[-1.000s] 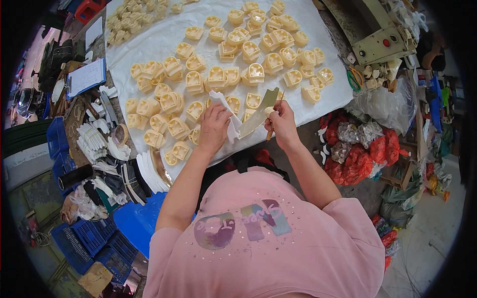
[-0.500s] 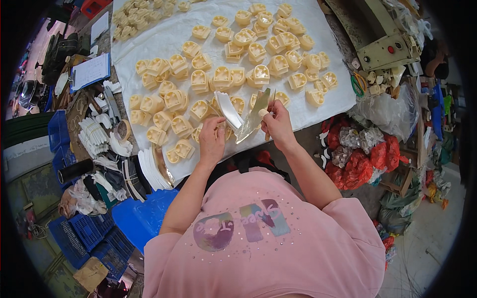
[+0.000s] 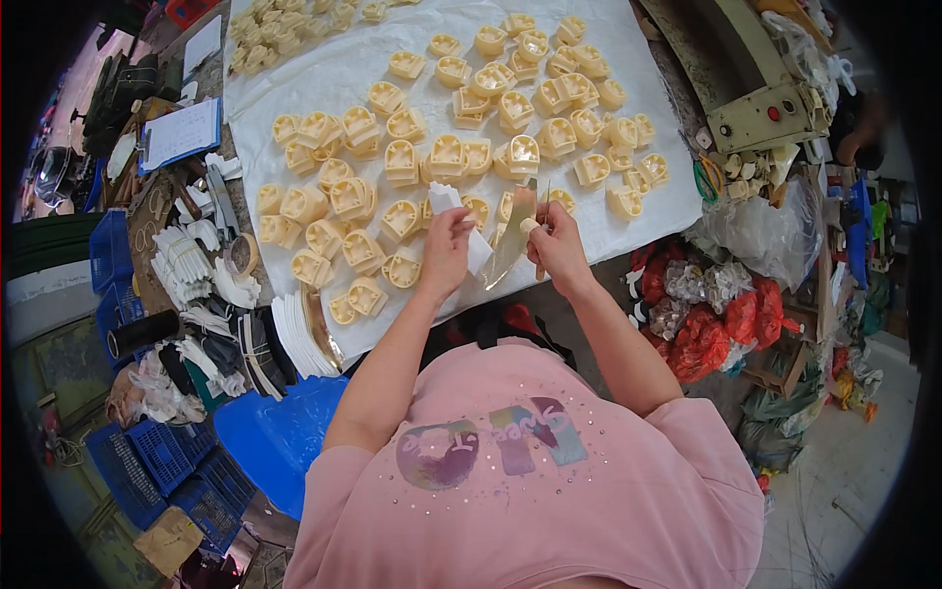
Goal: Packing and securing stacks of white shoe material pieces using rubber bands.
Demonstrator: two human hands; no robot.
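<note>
My left hand [image 3: 447, 250] has its fingers closed on a white strip [image 3: 475, 245], which sticks out above and to the right of them. Beside it, my right hand [image 3: 561, 253] grips a shiny gold sheet [image 3: 512, 238] tilted over the table's near edge. A small cream-coloured piece [image 3: 529, 226] shows at the right thumb; whether it is worn or held I cannot tell. A thin dark blade-like thing rises from the same hand, its kind unclear. Many cream plastic parts [image 3: 401, 162], rounded and hollow, lie just beyond both hands.
A white cloth [image 3: 659, 211] covers the table. At left are white strip bundles [image 3: 182, 263], a clipboard [image 3: 181, 135] and blue crates [image 3: 147, 461]. A blue stool-like surface [image 3: 275, 432] stands near my left arm. Red plastic bags [image 3: 699, 344] and a grey-green machine [image 3: 770, 116] are at right.
My left hand has moved right and slightly up, and now closes on the white strip it was beside. The gold sheet stands more upright in my right hand.
</note>
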